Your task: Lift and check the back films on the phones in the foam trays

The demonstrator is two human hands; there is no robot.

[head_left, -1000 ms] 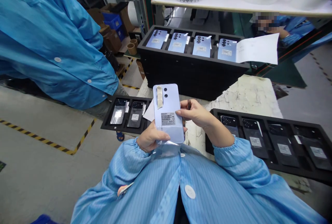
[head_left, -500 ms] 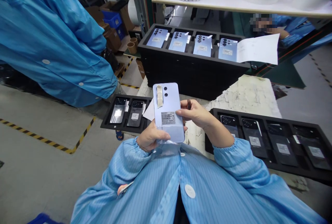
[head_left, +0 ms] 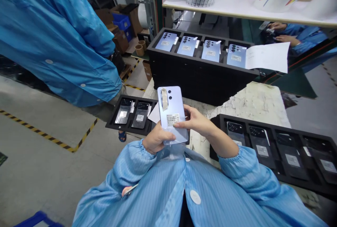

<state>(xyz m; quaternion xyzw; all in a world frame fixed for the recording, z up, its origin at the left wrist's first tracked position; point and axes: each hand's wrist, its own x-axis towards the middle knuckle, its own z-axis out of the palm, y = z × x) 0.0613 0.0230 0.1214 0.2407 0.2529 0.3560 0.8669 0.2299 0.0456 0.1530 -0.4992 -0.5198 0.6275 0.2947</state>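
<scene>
1. At the far left, a co-worker (head_left: 60, 37) in a blue coat stands near; the head is out of view.
2. Next, the left tray (head_left: 129, 127) is black and carries two dark phones (head_left: 142, 114) with white stickers.
3. Just right of it, the left hand (head_left: 157, 138) grasps the lower left corner of the phone, with the thumb on top.
4. In front of the person's chest, the phone (head_left: 173, 109) is light blue, its back facing up. It bears a pale strip (head_left: 164, 99) beside the lenses and a printed label (head_left: 171, 117); clear film (head_left: 174, 149) hangs at its lower end.
5. The right hand (head_left: 196, 121) grips the phone's right side; its thumb lies on the label, and the other fingers are partly hidden.
6. Behind the hands, a tall black stack (head_left: 192, 79) shows four blue phones (head_left: 186, 46) on top. A white paper (head_left: 271, 57) extends from its right end.
7. At the right, the right tray (head_left: 300, 133) holds four dark phones, partly behind the sleeve (head_left: 243, 162).
</scene>
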